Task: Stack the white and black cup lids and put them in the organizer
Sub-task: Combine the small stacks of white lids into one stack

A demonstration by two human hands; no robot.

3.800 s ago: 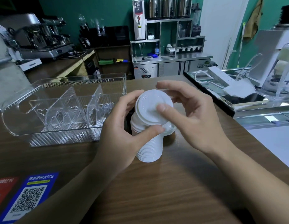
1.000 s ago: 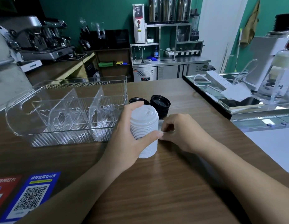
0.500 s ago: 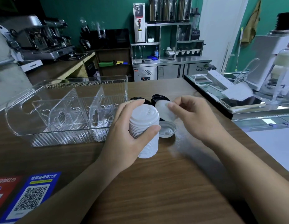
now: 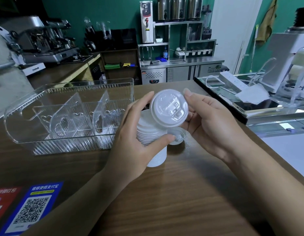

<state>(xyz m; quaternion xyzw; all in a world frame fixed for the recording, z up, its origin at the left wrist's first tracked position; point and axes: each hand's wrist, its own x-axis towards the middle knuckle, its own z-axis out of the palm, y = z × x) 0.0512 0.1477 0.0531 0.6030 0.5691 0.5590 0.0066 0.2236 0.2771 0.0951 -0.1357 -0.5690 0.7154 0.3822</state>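
I hold one white lid (image 4: 169, 108) tilted above the stack of white lids (image 4: 152, 133), its top face toward me. My right hand (image 4: 210, 123) pinches its rim; my left hand (image 4: 139, 133) is curled round the stack, which stands on the wooden counter (image 4: 181, 193) just right of the clear organizer (image 4: 69, 114). Another white lid (image 4: 177, 137) lies upturned on the counter behind the stack. If I seat the tilted lid off-centre it could slide off or nudge the tall stack crooked. My hands hide the black lids, and I cannot make out how the right fingers lie behind the lid.
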